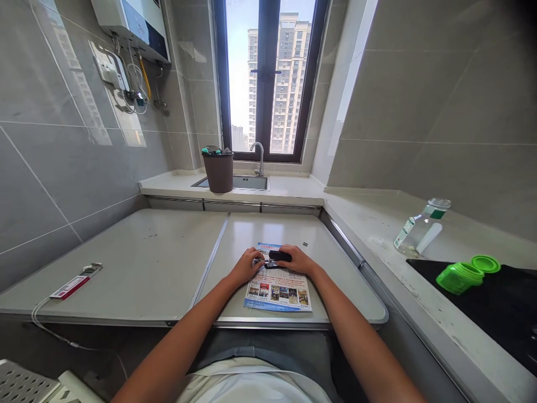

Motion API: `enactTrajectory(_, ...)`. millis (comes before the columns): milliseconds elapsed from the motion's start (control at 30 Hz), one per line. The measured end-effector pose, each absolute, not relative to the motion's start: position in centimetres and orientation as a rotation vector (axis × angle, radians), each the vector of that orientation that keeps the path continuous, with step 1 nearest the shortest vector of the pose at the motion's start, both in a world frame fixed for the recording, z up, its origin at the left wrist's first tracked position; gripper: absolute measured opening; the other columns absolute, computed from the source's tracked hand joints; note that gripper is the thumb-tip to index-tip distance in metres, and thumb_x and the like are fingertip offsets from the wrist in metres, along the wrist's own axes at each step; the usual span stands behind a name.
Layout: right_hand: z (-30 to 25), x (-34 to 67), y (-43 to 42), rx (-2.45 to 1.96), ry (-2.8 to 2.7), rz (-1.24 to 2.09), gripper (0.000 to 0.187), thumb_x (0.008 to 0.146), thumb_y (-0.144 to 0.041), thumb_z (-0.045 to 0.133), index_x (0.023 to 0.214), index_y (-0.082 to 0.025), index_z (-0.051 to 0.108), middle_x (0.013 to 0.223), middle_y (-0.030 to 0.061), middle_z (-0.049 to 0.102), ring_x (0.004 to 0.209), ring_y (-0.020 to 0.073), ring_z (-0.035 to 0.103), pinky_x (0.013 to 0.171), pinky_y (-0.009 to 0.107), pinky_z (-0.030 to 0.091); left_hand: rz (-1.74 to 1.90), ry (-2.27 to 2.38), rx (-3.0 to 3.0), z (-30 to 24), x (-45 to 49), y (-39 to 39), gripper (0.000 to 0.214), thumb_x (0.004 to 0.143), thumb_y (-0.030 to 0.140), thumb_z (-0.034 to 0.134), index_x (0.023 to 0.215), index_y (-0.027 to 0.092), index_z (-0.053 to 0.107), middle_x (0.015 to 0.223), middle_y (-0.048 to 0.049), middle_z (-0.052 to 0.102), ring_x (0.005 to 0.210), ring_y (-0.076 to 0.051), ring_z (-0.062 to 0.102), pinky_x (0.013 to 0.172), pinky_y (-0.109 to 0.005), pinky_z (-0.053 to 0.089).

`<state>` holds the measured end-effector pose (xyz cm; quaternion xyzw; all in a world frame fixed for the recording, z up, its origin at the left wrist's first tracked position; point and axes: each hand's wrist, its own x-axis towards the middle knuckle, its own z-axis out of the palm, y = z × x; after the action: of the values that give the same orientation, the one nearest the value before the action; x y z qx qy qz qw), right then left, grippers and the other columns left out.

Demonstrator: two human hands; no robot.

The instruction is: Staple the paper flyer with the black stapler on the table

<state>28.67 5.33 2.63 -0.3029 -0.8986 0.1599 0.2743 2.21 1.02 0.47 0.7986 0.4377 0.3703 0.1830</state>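
A black stapler lies over the upper part of a printed leaflet, its upper and lower parts apart at the left end. My right hand is closed around the stapler's right end. At its left end, the bent fingers of my left hand pinch a thin metal part of it. What exactly lies between those left fingertips is too small to make out. The leaflet has rows of small photos and rests flat on the folding table. Beyond my right hand sits a small strip of staples.
A device with a red edge and a white cable lies at the table's left. Behind the table, a brown bin stands by the sink. On the right counter are a clear bottle and an open green container.
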Motion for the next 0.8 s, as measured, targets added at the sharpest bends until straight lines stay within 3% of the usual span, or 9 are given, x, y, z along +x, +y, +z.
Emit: enactTrajectory(800,2.63,28.74,5.36,-0.834,-2.432,0.436,0.029,0.09,-0.048,0.072,0.097,-0.02,0.068,0.094,0.0053,0.069,0.086,0.021,0.061,0.077,0.03,0.046,1.018,1.243,2.233,0.86,2.27,0.63,0.008,0.091,0.022,0.065,0.097,0.02,0.07,0.1,-0.0068,0.062,0.097,-0.022,0.06,0.089,-0.037,0.049)
